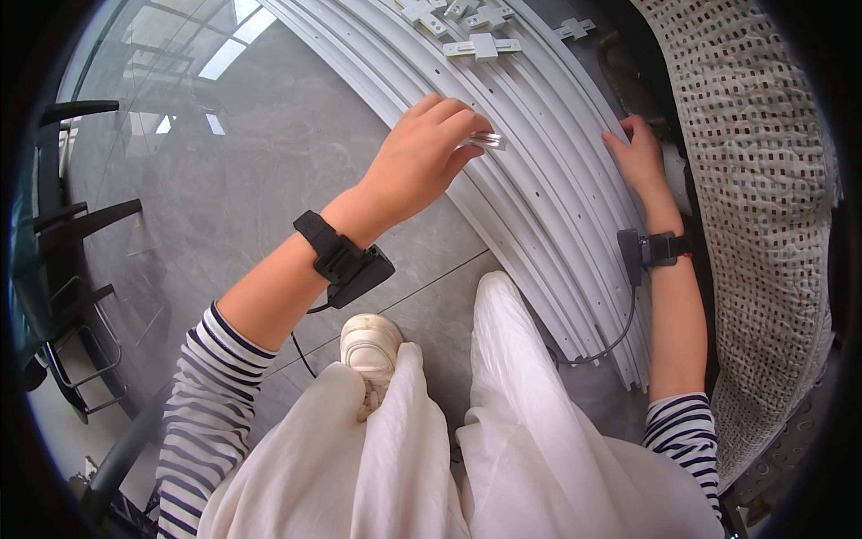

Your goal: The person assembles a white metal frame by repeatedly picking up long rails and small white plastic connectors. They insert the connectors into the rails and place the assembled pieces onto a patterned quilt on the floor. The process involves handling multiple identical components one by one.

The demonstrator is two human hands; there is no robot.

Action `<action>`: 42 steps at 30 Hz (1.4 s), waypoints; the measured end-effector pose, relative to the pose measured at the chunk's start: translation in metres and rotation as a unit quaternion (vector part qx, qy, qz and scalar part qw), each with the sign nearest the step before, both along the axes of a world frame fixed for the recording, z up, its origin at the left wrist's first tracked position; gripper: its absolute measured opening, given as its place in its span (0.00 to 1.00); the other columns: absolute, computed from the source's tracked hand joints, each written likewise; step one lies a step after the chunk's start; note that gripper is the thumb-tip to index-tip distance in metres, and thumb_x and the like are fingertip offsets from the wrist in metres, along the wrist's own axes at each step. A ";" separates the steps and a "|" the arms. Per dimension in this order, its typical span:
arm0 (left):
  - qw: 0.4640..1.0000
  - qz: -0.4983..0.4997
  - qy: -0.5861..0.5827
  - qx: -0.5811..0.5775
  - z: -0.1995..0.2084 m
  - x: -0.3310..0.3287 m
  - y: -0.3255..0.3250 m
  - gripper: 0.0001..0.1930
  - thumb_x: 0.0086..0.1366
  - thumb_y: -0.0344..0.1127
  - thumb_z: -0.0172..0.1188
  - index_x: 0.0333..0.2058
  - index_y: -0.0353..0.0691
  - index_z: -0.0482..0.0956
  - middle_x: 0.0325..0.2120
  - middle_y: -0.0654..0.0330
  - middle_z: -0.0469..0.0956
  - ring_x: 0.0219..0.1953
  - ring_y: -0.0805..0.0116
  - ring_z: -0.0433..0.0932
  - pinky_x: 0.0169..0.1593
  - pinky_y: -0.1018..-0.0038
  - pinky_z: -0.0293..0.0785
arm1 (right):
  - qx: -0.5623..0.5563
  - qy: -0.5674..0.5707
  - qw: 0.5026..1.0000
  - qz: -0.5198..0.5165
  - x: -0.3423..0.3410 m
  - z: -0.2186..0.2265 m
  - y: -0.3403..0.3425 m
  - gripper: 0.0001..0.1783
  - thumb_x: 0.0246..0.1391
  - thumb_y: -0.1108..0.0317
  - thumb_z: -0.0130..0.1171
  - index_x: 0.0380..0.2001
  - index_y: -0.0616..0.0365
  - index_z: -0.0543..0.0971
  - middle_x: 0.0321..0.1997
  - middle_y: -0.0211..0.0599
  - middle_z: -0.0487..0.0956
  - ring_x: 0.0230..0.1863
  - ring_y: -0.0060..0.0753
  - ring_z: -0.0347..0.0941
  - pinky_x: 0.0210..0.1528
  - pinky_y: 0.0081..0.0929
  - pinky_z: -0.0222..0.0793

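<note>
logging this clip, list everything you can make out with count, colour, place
metallic pieces: count unclear, silver, upper centre
long rails: several, white, across floor
connectors: at least five, white, top, mostly on rails
woven cover: one, beige with dark checks, right
chair parts: several, black, left edge
floor: one, grey tiled, beneath rails
wrist devices: two, black, on wrists
cables: two, dark, near wrists
shoe: one visible, cream, lower centre
trousers: one pair, white, bottom
sleeves: two, striped, lower sides
left grip: one, bare, around metallic pieces
right grip: one, bare, at rails' right edge
</note>
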State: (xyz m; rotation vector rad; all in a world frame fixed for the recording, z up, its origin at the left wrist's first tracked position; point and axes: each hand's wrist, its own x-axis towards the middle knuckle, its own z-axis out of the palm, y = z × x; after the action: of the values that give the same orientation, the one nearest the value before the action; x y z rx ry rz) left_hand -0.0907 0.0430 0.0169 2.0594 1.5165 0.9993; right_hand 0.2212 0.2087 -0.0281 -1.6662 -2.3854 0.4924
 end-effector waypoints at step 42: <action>0.756 0.251 -0.555 -0.240 0.005 -0.024 -0.054 0.20 0.69 0.47 0.56 0.51 0.40 0.72 0.37 0.65 0.76 0.40 0.78 0.72 0.45 0.76 0.68 | -0.393 0.059 0.916 0.050 0.030 0.113 -0.213 0.20 0.51 0.61 0.66 0.41 0.62 0.74 0.36 0.49 0.79 0.37 0.53 0.76 0.39 0.36 0.71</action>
State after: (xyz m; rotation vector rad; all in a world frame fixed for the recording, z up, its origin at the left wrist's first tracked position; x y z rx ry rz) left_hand -0.1146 -0.0114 0.0223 0.4161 1.3574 1.4233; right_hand 0.2510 -0.0046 0.0851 -1.6803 -2.3243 1.6929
